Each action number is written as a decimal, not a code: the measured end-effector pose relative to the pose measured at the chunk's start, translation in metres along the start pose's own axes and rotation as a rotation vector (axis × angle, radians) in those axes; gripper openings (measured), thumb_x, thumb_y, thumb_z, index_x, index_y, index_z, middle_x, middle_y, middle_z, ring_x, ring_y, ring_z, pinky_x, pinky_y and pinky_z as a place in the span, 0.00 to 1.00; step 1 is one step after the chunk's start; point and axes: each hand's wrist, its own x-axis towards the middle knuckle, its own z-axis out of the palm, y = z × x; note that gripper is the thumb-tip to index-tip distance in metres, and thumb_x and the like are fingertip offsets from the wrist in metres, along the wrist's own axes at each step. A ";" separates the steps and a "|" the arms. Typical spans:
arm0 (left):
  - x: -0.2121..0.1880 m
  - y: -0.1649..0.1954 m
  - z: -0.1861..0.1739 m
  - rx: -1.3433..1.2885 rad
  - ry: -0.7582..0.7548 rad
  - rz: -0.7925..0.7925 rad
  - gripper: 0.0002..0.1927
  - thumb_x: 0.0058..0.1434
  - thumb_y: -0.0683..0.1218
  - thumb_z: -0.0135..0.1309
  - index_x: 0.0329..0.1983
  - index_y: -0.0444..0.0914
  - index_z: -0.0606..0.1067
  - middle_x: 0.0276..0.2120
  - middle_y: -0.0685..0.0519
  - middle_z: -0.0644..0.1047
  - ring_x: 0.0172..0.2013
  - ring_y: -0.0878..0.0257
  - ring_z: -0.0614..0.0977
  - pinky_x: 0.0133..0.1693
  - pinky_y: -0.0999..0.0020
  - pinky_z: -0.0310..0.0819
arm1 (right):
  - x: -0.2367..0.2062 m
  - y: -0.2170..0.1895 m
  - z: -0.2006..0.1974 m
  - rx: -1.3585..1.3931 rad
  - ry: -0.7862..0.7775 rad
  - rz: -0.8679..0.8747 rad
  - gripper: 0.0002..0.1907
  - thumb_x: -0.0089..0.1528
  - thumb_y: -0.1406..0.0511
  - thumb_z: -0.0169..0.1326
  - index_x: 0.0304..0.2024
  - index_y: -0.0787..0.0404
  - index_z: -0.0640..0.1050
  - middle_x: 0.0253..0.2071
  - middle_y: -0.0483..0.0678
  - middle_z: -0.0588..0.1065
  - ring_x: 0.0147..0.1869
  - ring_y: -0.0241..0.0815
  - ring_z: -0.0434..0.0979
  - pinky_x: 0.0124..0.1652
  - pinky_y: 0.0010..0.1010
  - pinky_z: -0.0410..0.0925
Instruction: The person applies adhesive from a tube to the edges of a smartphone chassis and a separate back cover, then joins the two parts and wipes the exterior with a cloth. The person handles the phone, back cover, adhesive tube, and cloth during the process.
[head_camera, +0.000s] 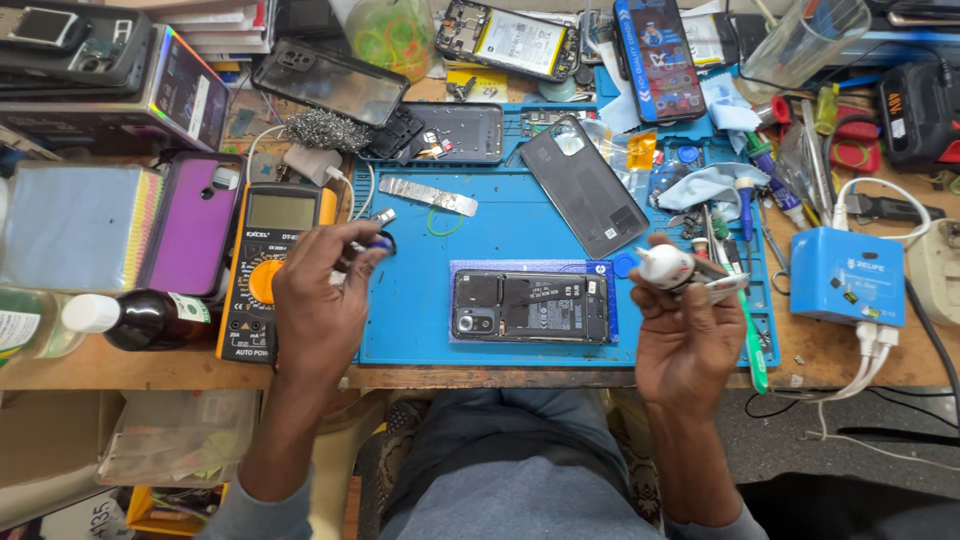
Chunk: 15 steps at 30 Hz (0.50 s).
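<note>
Phone (531, 306), opened and back-up, lies on the blue mat (420, 330) between both hands, long axis running left to right; right hand (686, 330) grips a small white tube (668, 266) just beside its right end; left hand (318, 300) pinches a small blue-tipped piece (379, 241), slightly farther off.

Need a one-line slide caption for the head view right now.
Opened phone lies on blue mat; left hand pinches a small blue-tipped tool, right hand holds a white tube.
</note>
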 end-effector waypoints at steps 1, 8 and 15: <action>-0.005 0.002 0.004 -0.312 0.025 -0.082 0.10 0.67 0.41 0.58 0.51 0.36 0.77 0.44 0.48 0.80 0.45 0.57 0.80 0.49 0.61 0.77 | -0.003 0.005 0.007 -0.006 -0.018 0.010 0.18 0.72 0.68 0.57 0.61 0.71 0.72 0.54 0.63 0.78 0.53 0.54 0.82 0.54 0.40 0.78; -0.031 0.018 0.083 -1.701 0.186 -0.452 0.10 0.70 0.42 0.57 0.52 0.38 0.74 0.47 0.48 0.80 0.52 0.55 0.81 0.56 0.60 0.79 | -0.028 0.047 0.068 0.170 -0.149 0.279 0.17 0.72 0.68 0.54 0.61 0.73 0.72 0.54 0.62 0.77 0.57 0.55 0.81 0.58 0.43 0.76; -0.027 0.035 0.085 -1.760 0.230 -0.460 0.11 0.70 0.42 0.57 0.52 0.36 0.72 0.48 0.48 0.79 0.57 0.51 0.80 0.57 0.56 0.79 | -0.026 0.056 0.097 0.134 -0.141 0.218 0.15 0.73 0.68 0.52 0.59 0.72 0.71 0.55 0.62 0.77 0.61 0.55 0.80 0.60 0.44 0.76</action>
